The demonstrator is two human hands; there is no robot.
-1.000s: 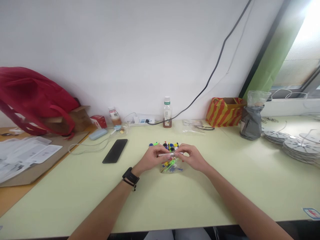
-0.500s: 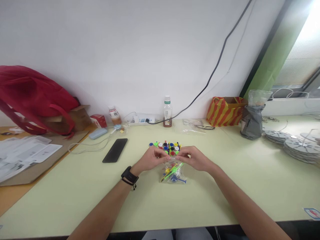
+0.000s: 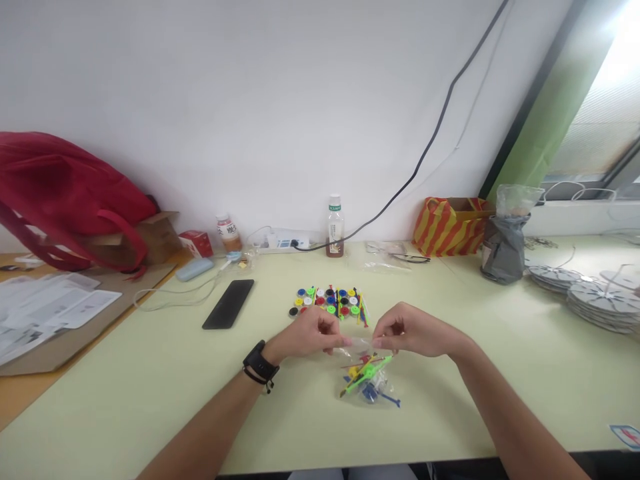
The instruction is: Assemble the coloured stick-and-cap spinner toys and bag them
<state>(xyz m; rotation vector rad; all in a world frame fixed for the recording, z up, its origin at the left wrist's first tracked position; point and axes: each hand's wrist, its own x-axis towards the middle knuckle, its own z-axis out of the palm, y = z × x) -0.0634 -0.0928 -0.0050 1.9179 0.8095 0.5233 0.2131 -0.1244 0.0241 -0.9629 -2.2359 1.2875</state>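
Note:
A clear plastic bag (image 3: 361,347) hangs between my hands, pinched along its top edge. Inside it are small colourful plastic parts (image 3: 370,377) in green, yellow, red, blue and white. My left hand (image 3: 313,331), with a black watch (image 3: 261,361) on its wrist, is closed on the bag's left top corner. The right top corner sits between the thumb and fingers of my right hand (image 3: 415,330). Just beyond my hands lie rows of round coloured pieces (image 3: 331,301) with thin coloured sticks among them.
A black phone (image 3: 229,304) lies to the left. Along the wall stand a drink bottle (image 3: 335,227), a power strip (image 3: 285,240) and a striped bag (image 3: 450,227). Stacked grey discs (image 3: 604,300) are at the right; a red backpack (image 3: 75,193) is at the left.
Both hands have drawn the bag nearer to me and slightly right, and they are a little farther apart. More of the round coloured pieces now show behind them.

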